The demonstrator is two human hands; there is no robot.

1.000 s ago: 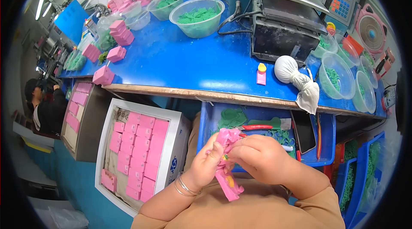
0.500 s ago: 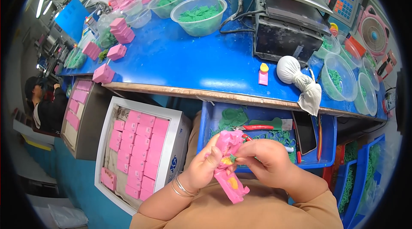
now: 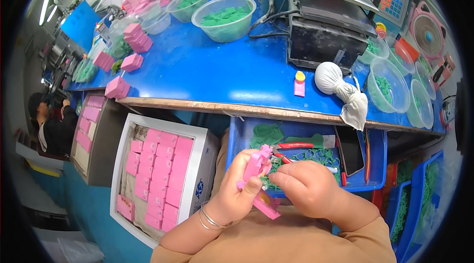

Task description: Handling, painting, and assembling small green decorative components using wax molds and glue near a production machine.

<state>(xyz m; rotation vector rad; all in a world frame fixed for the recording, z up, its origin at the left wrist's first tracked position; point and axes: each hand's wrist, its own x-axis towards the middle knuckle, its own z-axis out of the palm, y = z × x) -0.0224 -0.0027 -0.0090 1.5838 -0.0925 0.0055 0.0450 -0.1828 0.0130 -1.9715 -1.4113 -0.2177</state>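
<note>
My left hand (image 3: 236, 190) grips a small pink plastic piece (image 3: 256, 164) upright in front of my lap; its lower end (image 3: 266, 207) sticks out below my fingers. My right hand (image 3: 306, 187) is right beside it, with its fingertips closed at the pink piece; whether they pinch something small is hidden. Both hands hover over the near edge of a blue tray (image 3: 377, 164) that holds green rubbery parts (image 3: 266, 133) and red-handled pliers (image 3: 295, 145).
A white box (image 3: 202, 144) of pink pieces stands at my left. The blue workbench (image 3: 197, 70) carries clear bowls of green parts (image 3: 224, 17), stacked pink blocks (image 3: 132, 60), a black machine (image 3: 328, 36), a tied white cloth bag (image 3: 330, 77). Another person (image 3: 52, 125) sits far left.
The pink piece has been turned and lifted slightly in my left hand. My right hand shifted from covering it to working at its side.
</note>
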